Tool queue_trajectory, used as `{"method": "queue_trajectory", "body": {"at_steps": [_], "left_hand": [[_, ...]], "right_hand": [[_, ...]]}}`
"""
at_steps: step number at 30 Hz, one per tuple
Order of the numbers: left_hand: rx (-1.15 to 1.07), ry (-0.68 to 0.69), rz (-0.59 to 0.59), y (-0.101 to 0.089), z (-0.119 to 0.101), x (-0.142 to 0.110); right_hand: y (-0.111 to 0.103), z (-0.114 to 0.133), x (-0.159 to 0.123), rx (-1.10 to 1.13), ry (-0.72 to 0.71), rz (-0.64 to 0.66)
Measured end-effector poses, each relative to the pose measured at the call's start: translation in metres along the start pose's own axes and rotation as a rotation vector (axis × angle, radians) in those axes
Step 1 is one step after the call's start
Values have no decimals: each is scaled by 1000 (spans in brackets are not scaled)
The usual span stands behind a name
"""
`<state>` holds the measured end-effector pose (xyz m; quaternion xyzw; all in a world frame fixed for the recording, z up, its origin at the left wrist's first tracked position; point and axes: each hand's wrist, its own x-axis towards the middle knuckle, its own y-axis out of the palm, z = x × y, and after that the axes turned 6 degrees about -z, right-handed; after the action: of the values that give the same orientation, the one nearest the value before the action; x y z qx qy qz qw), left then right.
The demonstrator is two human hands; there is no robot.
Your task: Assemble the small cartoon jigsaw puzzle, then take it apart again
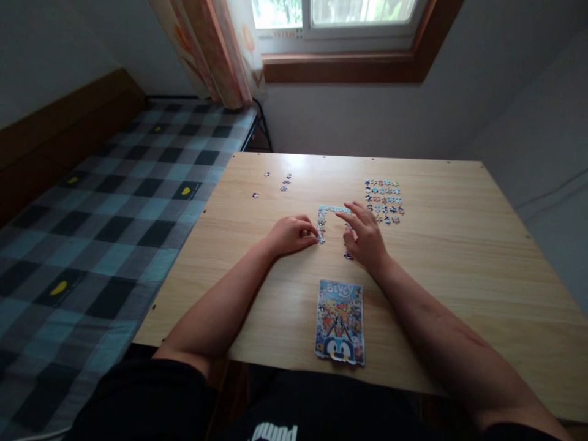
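Colourful picture sheet (340,315) lies near the bench's (441,263) front edge, below a partial puzzle border (321,222), whose left side the bent left fingers (304,218) touch, their grip unclear, while the right fingers (353,219) spread released over its right side, beside rows of loose pieces (384,199).

Daylight is coming through the window (362,12), whose panes are glaring white, while the walls (358,116) and bed (151,177) are sitting in dimness. Soft shadows are falling on the table (441,275); fine details are looking slightly soft.
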<state>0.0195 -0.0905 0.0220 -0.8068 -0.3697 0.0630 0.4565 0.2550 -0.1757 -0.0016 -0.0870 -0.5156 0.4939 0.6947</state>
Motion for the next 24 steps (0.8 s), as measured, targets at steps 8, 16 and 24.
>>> {"method": "queue_trajectory", "body": {"at_steps": [8,16,24], "left_hand": [[-115,-34,-76,2,4,3],[-17,-223,-349,0,19,1],[193,-529,-593,-10,40,-4]], "right_hand": [[0,0,0,29,14,-22],[1,3,0,112,-8,-160],[2,3,-3,225,-12,-266]]}}
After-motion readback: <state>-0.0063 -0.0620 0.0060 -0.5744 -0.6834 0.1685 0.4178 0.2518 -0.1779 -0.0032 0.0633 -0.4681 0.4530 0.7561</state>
